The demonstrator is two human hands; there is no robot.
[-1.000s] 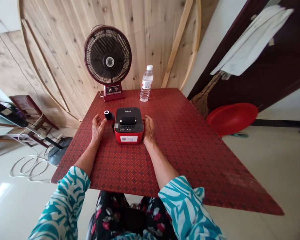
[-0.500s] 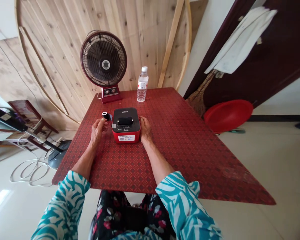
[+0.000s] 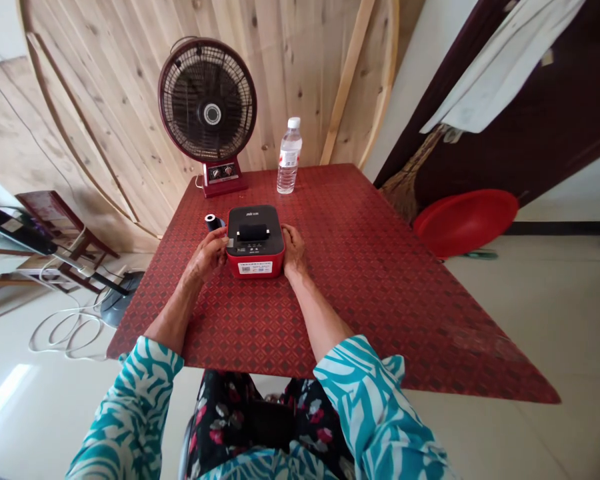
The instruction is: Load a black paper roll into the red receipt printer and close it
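In front of me on the table is a boxy red and black device (image 3: 256,227) that looks like a small label printer. Its black top carries a dark roll-like bar, and a white printed sticker is on the red front. My right hand (image 3: 295,250) is closed along its right side. On the left side, my left hand (image 3: 211,253) has its fingers at the upper edge, by a small grey tab (image 3: 231,243). Just behind that hand a small black roll with a white core (image 3: 211,221) stands on the table, apart from the fingers.
The table (image 3: 370,287) has a red patterned cover. A fan (image 3: 209,110) and a water bottle (image 3: 289,159) stand at its back, before a wooden panel. On the floor are a red basin (image 3: 467,220) at right and a coiled white cable (image 3: 65,333) at left.
My left hand has moved right, from the small black roll to the left side of the printer-like device. My right hand stays on its right side. The view has tilted slightly.
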